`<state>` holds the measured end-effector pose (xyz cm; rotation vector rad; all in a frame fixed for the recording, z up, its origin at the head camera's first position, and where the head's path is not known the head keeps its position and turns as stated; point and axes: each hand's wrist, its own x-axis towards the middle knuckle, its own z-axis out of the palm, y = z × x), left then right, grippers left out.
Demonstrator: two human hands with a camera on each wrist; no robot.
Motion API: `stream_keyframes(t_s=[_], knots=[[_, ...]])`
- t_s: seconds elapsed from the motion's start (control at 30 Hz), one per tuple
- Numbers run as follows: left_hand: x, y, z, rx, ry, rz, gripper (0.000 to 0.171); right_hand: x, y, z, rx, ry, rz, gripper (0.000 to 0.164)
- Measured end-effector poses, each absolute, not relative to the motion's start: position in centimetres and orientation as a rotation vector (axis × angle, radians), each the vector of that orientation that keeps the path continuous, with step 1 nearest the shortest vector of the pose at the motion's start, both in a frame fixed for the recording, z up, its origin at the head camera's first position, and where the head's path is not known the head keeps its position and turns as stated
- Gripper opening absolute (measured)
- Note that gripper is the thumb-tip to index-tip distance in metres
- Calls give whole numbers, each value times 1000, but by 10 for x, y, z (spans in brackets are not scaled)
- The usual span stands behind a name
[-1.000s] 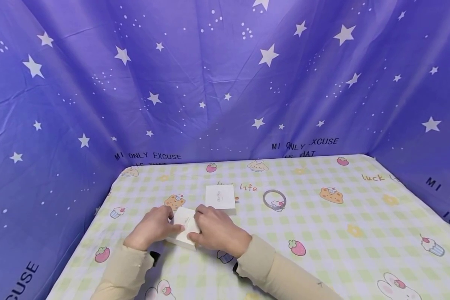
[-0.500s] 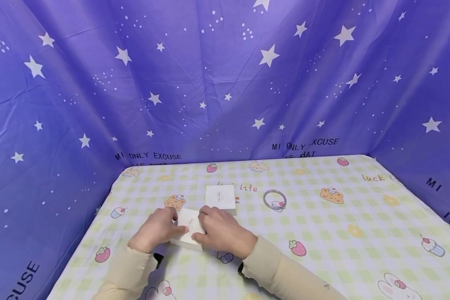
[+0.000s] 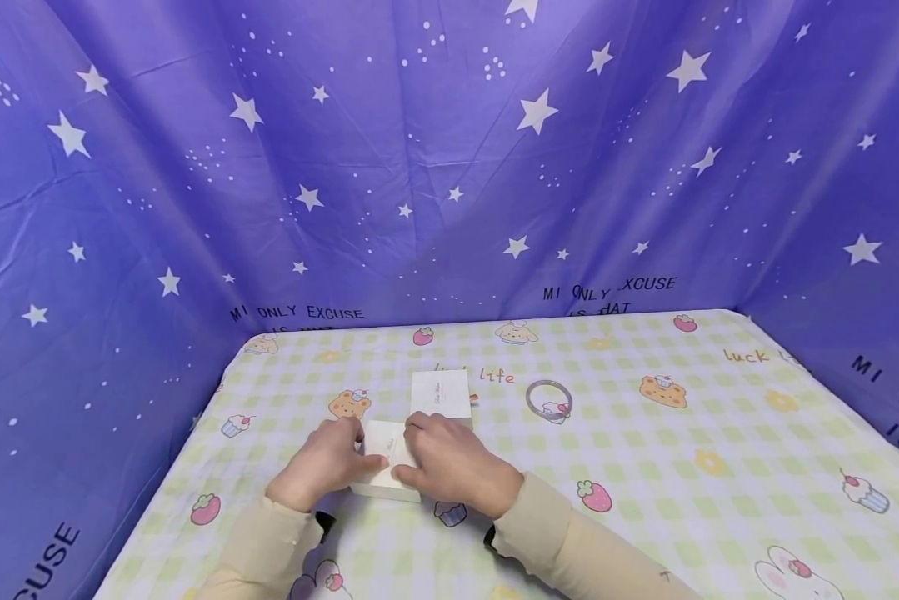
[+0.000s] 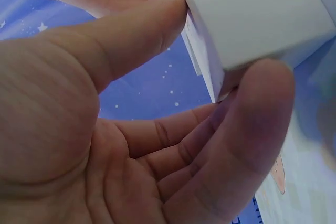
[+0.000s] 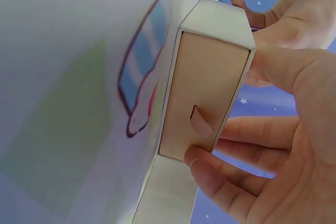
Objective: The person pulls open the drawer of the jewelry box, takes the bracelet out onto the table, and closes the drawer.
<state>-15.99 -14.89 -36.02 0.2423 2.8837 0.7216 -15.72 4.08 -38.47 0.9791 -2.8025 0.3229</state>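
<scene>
A small white drawer box (image 3: 380,437) with faint lettering on top lies on the cloth between both hands. My left hand (image 3: 322,462) grips its left end, thumb on the top and index finger at a far corner of the box (image 4: 262,14) in the left wrist view. My right hand (image 3: 456,462) holds the other end, thumb on the near right part of the top. In the right wrist view, this end shows a tan drawer front (image 5: 207,77) with a small ribbon tab (image 5: 201,124), set flush within the white sleeve. Fingertips sit at its edge.
A second white box (image 3: 440,393), similarly lettered, stands just behind, an orange ribbon tab (image 3: 474,399) at its right side. To its right lies a grey ring-shaped bangle (image 3: 528,401). A checked, cartoon-printed cloth (image 3: 629,450) covers the table; a blue starry curtain (image 3: 449,150) hangs behind.
Both hands have moved to the right with the white drawer box between them, and the box has turned slightly straighter. The second box and the bangle stay in place.
</scene>
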Motion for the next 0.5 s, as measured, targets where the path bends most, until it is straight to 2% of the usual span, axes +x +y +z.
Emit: stream_keyframes(t_s=[0.3, 0.5], knots=[[-159, -142, -363, 251, 2886, 740, 41, -156, 47, -386, 981, -2788, 312, 38], [-157, -138, -364, 288, 2887, 765, 36, -155, 52, -387, 992, -2782, 309, 36]])
